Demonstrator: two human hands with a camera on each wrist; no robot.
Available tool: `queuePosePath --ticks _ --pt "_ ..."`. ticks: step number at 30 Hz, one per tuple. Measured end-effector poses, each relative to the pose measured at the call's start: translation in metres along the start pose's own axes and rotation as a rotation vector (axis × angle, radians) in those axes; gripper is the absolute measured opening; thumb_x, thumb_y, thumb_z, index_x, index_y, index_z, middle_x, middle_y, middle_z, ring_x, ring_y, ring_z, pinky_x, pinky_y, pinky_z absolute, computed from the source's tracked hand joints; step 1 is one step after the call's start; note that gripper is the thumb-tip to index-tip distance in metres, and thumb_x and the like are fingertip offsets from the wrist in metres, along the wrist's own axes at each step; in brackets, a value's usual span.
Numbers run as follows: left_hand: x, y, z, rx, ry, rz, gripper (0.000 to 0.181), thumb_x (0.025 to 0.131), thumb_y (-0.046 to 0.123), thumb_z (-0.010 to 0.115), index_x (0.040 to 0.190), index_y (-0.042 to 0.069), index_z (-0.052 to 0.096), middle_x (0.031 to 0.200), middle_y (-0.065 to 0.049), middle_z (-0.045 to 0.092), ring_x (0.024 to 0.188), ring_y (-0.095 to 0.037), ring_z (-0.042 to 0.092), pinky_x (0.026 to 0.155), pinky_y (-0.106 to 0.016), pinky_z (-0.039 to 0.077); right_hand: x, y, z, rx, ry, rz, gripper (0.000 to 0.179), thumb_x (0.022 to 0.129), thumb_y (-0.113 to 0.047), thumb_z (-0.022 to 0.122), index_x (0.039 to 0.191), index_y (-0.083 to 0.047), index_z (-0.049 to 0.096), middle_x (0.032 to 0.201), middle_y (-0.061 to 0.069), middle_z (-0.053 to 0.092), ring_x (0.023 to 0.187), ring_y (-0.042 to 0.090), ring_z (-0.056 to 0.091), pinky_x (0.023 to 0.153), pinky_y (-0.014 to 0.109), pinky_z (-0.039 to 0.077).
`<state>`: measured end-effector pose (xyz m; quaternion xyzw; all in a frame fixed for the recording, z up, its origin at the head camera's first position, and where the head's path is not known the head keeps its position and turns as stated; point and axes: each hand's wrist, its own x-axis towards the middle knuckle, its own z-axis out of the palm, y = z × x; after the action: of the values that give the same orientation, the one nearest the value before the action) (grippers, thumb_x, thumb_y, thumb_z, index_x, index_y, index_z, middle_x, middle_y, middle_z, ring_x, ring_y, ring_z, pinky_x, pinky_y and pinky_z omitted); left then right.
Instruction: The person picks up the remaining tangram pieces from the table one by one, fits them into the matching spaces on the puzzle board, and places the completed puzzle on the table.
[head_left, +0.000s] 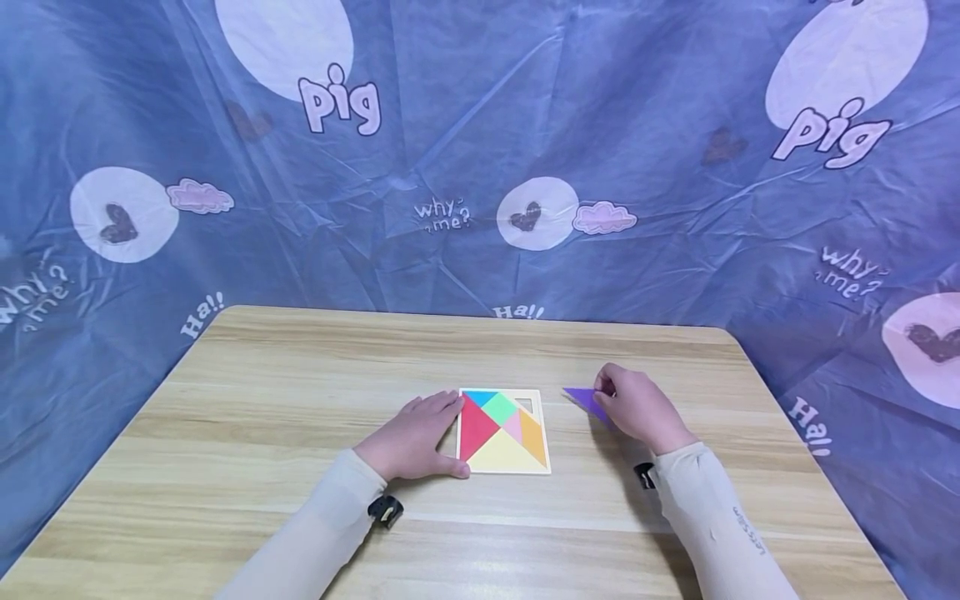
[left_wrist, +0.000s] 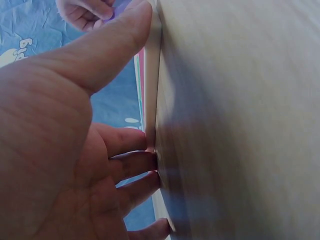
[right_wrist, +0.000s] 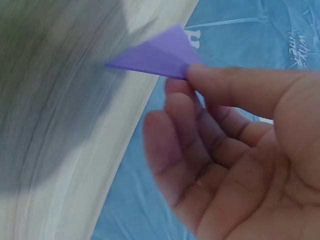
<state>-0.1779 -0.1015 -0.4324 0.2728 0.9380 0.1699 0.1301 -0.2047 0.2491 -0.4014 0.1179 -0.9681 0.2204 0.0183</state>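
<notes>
A square tangram board (head_left: 504, 472) with a pale rim lies on the table, holding red (head_left: 475, 427), yellow (head_left: 498, 455), blue, green, pink and orange (head_left: 532, 433) pieces. Its upper right corner shows bare pale base with a small cut-out (head_left: 525, 405). My left hand (head_left: 412, 437) spans the board's left side, thumb at the near corner and extended fingertips against the edge, as the left wrist view also shows. To the right of the board, my right hand (head_left: 637, 406) pinches a purple triangle piece (right_wrist: 160, 54) between thumb and fingers; one point of it faces the board.
The wood-grain table (head_left: 300, 358) extends around the board on all sides. Behind it hangs a blue printed cloth (head_left: 450, 150), which also runs down both sides. A dark wrist device (head_left: 386, 511) sits at my left cuff, another (head_left: 645, 476) at the right.
</notes>
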Motion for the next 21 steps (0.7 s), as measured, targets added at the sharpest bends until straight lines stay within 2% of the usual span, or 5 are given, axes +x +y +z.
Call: queuePosePath --ticks 8,13,17,21 --pt "0.000 0.000 0.000 0.000 0.001 -0.002 0.107 0.084 0.060 0.078 0.161 0.001 0.032 0.168 -0.013 0.031 0.156 -0.031 0.027 0.126 -0.053 0.022 0.002 -0.006 0.002 0.141 0.057 -0.004 0.006 0.096 -0.006 0.068 0.091 -0.008 0.065 0.079 0.001 0.066 0.072 0.015 0.058 0.068 0.034 0.048" --pt "0.000 0.001 0.000 -0.002 -0.002 0.000 0.106 0.085 0.060 0.078 0.161 0.001 0.032 0.168 -0.013 0.031 0.156 -0.031 0.027 0.126 -0.053 0.022 0.003 -0.011 0.004 0.205 0.096 0.034 0.004 0.096 -0.009 0.068 0.092 -0.008 0.066 0.081 0.002 0.066 0.074 0.017 0.057 0.070 0.033 0.047" --pt "0.001 0.002 0.000 -0.005 -0.005 0.001 0.106 0.085 0.060 0.077 0.161 0.002 0.032 0.168 -0.012 0.030 0.156 -0.030 0.026 0.127 -0.053 0.022 0.004 -0.018 0.009 0.309 0.130 0.054 0.004 0.096 -0.009 0.070 0.094 -0.006 0.068 0.085 0.005 0.066 0.078 0.019 0.057 0.070 0.029 0.048" --pt "0.000 0.002 -0.001 -0.005 -0.007 -0.007 0.106 0.085 0.060 0.077 0.161 0.002 0.032 0.168 -0.012 0.030 0.156 -0.030 0.026 0.127 -0.053 0.021 0.008 -0.029 0.016 0.387 0.104 0.039 0.004 0.095 -0.008 0.070 0.096 -0.004 0.068 0.087 0.006 0.065 0.080 0.019 0.057 0.068 0.025 0.049"
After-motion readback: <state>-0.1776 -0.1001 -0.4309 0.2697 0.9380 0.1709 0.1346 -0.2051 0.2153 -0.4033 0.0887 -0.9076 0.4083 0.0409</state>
